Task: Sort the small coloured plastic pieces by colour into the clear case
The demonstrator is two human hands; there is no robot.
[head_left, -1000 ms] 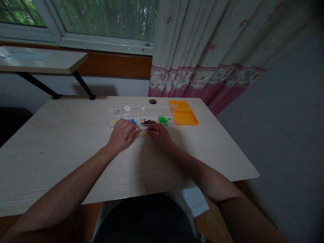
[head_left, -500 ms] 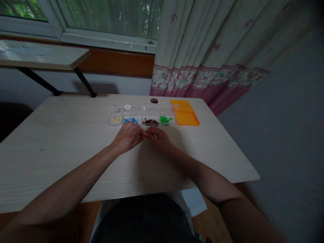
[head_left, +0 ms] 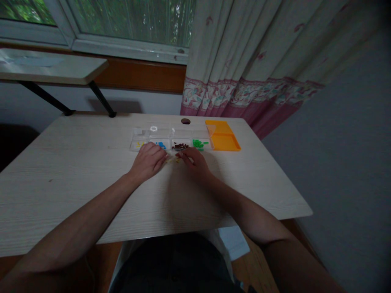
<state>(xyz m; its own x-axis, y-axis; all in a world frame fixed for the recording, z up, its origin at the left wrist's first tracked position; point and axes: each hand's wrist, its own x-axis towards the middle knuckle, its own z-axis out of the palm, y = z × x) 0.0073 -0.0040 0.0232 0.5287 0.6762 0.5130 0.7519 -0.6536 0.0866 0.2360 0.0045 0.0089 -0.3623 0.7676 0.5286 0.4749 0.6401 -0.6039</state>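
A few tiny yellowish pieces (head_left: 174,160) lie loose on the table (head_left: 76,171), between my left hand (head_left: 148,160) and my right hand (head_left: 195,160), just in front of the clear box (head_left: 159,133) of sorted colours. My fingers curl narrow over them; whether either hand pinches one I cannot tell. Best, I think, to use light fingertips, one piece at a time.

Home rm w/ curtain (head_left: 244,61), window (head_left: 128,20)

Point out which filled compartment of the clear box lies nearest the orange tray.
The one holding green pieces, at the front row's right end, beside the orange tray. The yellow pieces, blue pieces and dark brown pieces sit further left.
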